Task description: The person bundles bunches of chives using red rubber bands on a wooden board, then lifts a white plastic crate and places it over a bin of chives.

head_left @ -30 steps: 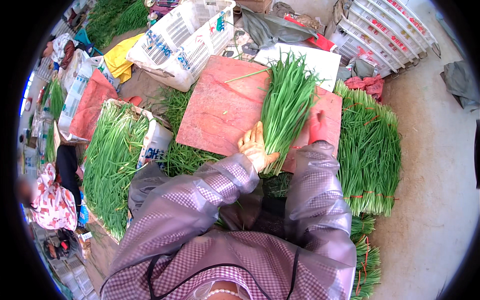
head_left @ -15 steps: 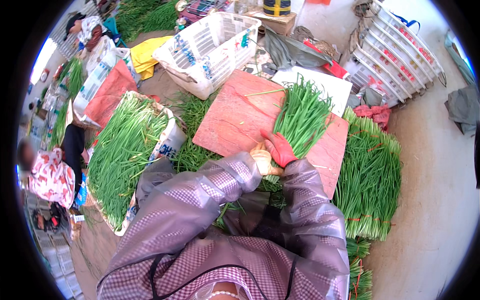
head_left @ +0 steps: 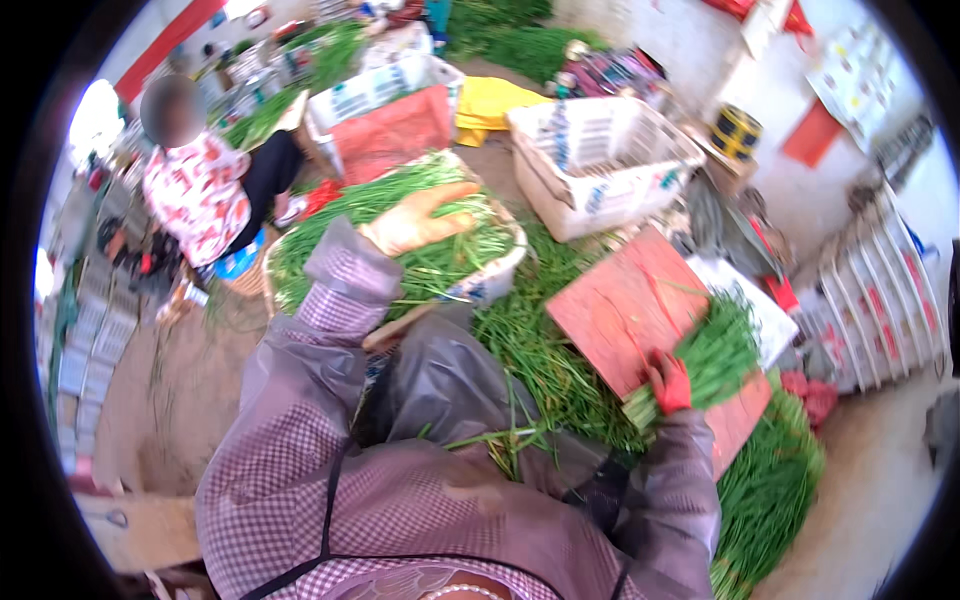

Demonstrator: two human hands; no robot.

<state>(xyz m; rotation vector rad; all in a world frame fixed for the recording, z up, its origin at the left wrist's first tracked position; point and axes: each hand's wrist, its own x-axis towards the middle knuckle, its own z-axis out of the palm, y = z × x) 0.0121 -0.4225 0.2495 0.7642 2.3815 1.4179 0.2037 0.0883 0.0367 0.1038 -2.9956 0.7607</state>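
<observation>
My left hand point(head_left: 418, 220), in a cream glove, reaches out with fingers spread over loose garlic chives point(head_left: 345, 255) heaped in a white basket point(head_left: 507, 262). My right hand point(head_left: 668, 384), in a red glove, is closed around the lower part of a bunch of garlic chives point(head_left: 722, 350) on a reddish board point(head_left: 625, 310). The cut stem ends stick out on the near side of that hand, and the leaves fan away to the far right. Motion blurs the bunch, and some of the right fingers are hidden.
Loose greens point(head_left: 545, 345) lie between basket and board. Stacked chive bundles point(head_left: 770, 490) stand at the right. Beyond are an empty white crate point(head_left: 590, 200), a yellow cloth point(head_left: 490, 105) and stacked white baskets point(head_left: 870, 290). A seated person point(head_left: 200, 190) is at the left.
My left hand has left the right hand and swung left to the basket, its fingers now spread. The right hand stays at the bunch on the board. The view has turned left.
</observation>
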